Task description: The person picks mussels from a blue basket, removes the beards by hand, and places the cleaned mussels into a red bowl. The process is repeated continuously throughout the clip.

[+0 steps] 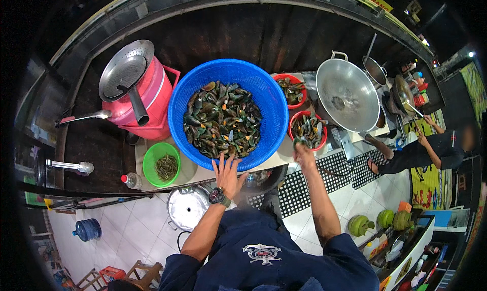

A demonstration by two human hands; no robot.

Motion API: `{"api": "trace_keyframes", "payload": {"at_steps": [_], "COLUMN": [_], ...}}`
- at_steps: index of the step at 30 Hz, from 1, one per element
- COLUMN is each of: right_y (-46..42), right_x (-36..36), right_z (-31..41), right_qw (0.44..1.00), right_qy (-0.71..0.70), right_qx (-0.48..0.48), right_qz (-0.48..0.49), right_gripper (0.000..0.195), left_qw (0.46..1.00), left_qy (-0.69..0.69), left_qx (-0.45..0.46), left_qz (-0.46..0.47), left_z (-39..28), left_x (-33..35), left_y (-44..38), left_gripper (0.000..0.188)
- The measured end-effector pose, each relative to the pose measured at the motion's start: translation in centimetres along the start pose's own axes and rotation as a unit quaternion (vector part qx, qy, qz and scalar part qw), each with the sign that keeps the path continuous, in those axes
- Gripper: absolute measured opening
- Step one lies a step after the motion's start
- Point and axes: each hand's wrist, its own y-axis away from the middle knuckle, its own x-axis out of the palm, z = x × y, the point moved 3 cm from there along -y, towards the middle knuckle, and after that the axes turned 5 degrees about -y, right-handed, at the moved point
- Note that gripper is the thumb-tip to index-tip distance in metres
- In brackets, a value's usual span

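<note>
A large blue plastic basket (271, 101) stands before me, its bottom covered by a heap of green mussels (222, 120). My left hand (228, 175), wearing a watch, reaches over the near rim with fingers apart, fingertips at the closest mussels. To the right, my right hand (305, 158) is at the near side of a small red basket (323, 142) filled with mussels (310, 127). A dark green mussel (298, 141) appears pinched in its fingers. A second red basket (302, 97) with mussels sits just behind that one.
A green bowl (152, 173) of small long shellfish and a pink cooler (161, 97) with strainer ladles (125, 72) stand left. On the right are a big metal wok (342, 89) and a cleaver (345, 146). Farther right, another person (430, 150) works at a wok (402, 89).
</note>
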Motion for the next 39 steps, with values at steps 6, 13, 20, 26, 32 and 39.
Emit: {"api": "trace_keyframes", "payload": {"at_steps": [6, 13, 20, 26, 32, 39], "right_y": [-8.4, -10.8, -15.8, -23.2, -26.7, -22.7], "right_x": [4.8, 11.2, 19.9, 24.7, 25.6, 23.1], "right_z": [10.5, 5.6, 1.0, -1.5, -2.6, -1.4], "right_qw": [0.983, 0.948, 0.712, 0.471, 0.369, 0.477], "right_qy": [-0.17, 0.226, 0.609, 0.781, 0.826, 0.796], "right_qx": [-0.067, -0.223, -0.308, -0.383, -0.391, -0.256], "right_qz": [-0.019, 0.019, 0.165, 0.147, 0.17, 0.272], "right_gripper": [0.032, 0.016, 0.031, 0.042, 0.035, 0.028], "left_qw": [0.998, 0.995, 0.99, 0.981, 0.985, 0.988], "left_qy": [-0.036, -0.027, -0.033, -0.055, -0.038, -0.013], "left_qx": [0.018, 0.001, -0.009, -0.016, -0.032, -0.021], "left_qz": [0.044, 0.1, 0.134, 0.185, 0.168, 0.153], "left_z": [1.3, 1.2, 1.3, 1.4, 1.5, 1.7], "left_x": [1.0, 0.7, 1.0, 0.5, 0.5, 0.8], "left_y": [-0.1, -0.4, -0.4, -1.0, -1.1, -1.2], "left_gripper": [0.058, 0.065, 0.07, 0.074, 0.075, 0.068]}}
